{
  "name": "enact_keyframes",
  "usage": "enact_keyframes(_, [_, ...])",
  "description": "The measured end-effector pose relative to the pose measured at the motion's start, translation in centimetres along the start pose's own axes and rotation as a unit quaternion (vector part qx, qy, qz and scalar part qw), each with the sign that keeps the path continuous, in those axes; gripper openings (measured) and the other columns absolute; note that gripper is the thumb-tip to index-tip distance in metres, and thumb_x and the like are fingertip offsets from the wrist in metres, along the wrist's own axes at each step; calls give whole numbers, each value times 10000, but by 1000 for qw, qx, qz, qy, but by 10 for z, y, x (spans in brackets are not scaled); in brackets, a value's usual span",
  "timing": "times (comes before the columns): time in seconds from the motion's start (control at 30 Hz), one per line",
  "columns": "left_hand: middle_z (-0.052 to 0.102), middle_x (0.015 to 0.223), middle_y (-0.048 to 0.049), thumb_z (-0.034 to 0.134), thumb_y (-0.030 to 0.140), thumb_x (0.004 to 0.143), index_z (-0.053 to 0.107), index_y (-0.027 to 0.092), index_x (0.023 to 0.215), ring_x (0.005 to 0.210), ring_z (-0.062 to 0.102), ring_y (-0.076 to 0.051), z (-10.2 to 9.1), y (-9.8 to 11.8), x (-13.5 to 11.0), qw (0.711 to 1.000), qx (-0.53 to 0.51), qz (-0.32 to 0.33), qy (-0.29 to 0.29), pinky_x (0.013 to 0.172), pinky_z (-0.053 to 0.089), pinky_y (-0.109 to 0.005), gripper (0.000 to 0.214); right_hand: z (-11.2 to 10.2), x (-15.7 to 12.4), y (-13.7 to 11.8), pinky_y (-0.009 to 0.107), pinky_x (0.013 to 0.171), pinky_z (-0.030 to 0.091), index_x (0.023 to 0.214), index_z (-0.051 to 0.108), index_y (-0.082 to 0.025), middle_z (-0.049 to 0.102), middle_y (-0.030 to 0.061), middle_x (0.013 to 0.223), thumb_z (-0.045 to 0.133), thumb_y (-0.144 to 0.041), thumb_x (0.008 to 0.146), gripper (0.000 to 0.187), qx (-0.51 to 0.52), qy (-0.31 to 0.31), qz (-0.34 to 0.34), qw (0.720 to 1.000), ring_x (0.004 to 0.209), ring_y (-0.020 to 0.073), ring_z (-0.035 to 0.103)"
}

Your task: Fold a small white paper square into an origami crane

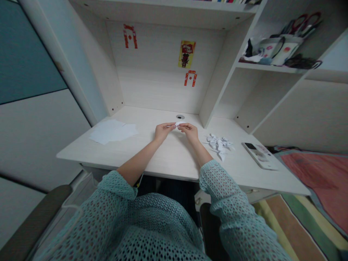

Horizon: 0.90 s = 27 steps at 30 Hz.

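Observation:
Between my two hands is a small folded piece of white paper (179,123), raised above the middle of the desk. My left hand (164,131) pinches its left side, fingers closed. On the other side my right hand (189,131) grips it with thumb and fingertips. The fingers cover most of the paper, so its exact shape is hidden. Right of my right forearm lies a pile of folded white paper pieces (219,144). Flat white paper sheets (112,131) are spread on the left part of the desk.
A phone (259,156) lies at the desk's right. The white desk (168,159) has a round cable hole (180,116) near its back panel. Cups with pens and scissors (285,49) stand on the upper right shelf. A bed with a striped cover (296,217) is at the right.

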State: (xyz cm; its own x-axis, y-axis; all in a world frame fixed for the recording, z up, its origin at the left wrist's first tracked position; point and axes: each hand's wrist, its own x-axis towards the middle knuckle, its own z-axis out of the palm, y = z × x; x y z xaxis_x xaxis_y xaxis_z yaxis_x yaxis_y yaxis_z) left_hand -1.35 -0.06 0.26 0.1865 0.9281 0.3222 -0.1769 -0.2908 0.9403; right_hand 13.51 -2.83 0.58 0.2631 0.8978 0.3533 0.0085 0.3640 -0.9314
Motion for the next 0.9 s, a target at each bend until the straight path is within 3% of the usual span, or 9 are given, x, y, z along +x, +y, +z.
enact_keyframes(0.23, [717,906,-90,741,373,629,709,144,939,840,660,-188,0,-1,0,1000,3,1,-13,837,494,-324,387,0,-1,0,300,659,494,683,640,-188,693,37,710,725,-346,535,233,5,4,-2,1000,673,167,640])
enact_keyframes(0.43, [719,868,-91,724,405,656,592,170,1166,800,669,-177,-1,1,1,999,-7,-47,-10,702,479,-265,576,-1,3,3,286,639,497,676,544,-199,622,-4,616,738,-403,538,314,5,49,-29,998,624,155,622])
enact_keyframes(0.63, [715,914,-113,688,507,659,693,162,850,788,661,-178,-1,0,0,995,39,-94,-23,596,424,-228,394,-1,3,3,270,600,489,664,475,-216,539,-49,545,745,-415,540,358,-9,51,-40,998,558,131,577])
enact_keyframes(0.9, [717,840,-105,709,509,632,699,162,792,784,656,-197,-1,4,-1,994,76,-77,-22,603,427,-250,382,-2,4,6,273,580,478,639,440,-224,494,-59,538,743,-438,545,382,-29,29,-53,998,549,127,553])
